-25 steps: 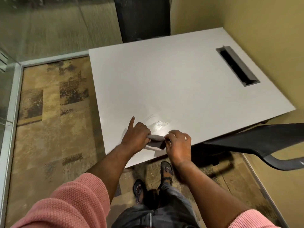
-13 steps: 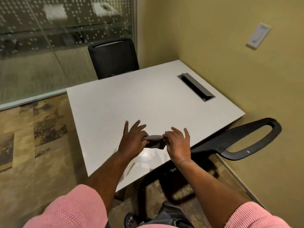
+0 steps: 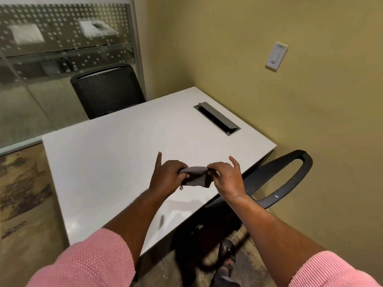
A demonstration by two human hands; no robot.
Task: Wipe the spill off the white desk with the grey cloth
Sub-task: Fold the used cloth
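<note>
While both hands pinch it, grey cloth (image 3: 196,176) hangs folded above white desk (image 3: 116,158), long axis left-right: left hand (image 3: 167,176) and right hand (image 3: 226,179) clamp opposite ends, index fingers raised. Wet sheen (image 3: 176,212) lies nearer the body.

1. Warm, even indoor light; the yellow wall (image 3: 269,100) looks flat and dim rather than bright.
2. Soft glare sheens the white desk (image 3: 107,162) near its front edge.
3. The forearms throw faint shadows there.
4. The glass partition (image 3: 51,59) mirrors ceiling lights, hazily.
5. Wide-angle bending curves the edges; the pink sleeves (image 3: 89,259) look soft.
</note>
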